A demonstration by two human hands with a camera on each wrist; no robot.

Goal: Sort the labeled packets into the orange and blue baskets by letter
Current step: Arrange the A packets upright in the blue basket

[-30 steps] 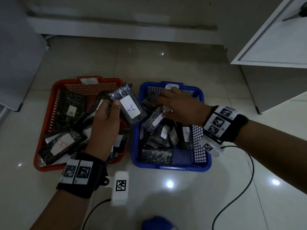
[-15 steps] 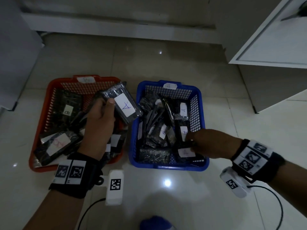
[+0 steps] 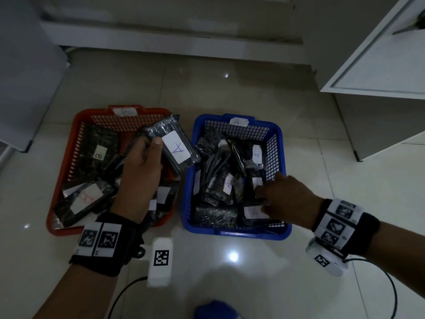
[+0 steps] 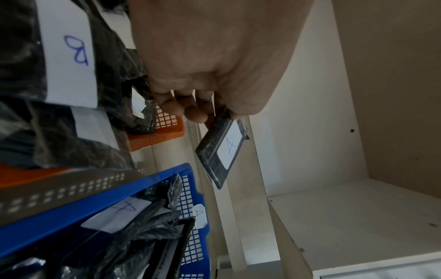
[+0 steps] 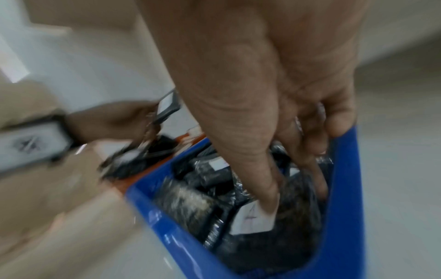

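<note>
My left hand (image 3: pixel 147 146) grips a dark packet labelled A (image 3: pixel 175 145) by its end and holds it up over the right side of the orange basket (image 3: pixel 92 111), which is tagged B. The left wrist view shows the same packet (image 4: pixel 224 151) sticking out past my fingers (image 4: pixel 190 111). My right hand (image 3: pixel 264 203) reaches into the near right corner of the blue basket (image 3: pixel 230 233), tagged A. There it pinches another A packet (image 3: pixel 253 212); my thumb (image 5: pixel 269 198) lies on that packet's label (image 5: pixel 250 219).
Several dark packets fill both baskets, one marked B (image 3: pixel 99 153) in the orange one. A white cabinet (image 3: pixel 379 65) stands at the right and a white panel (image 3: pixel 23 65) at the left. A cable (image 3: pixel 391 295) trails on the tiled floor.
My right hand came from the far end of the blue basket to its near right corner and stays there. My left hand keeps the A packet raised, nearly still.
</note>
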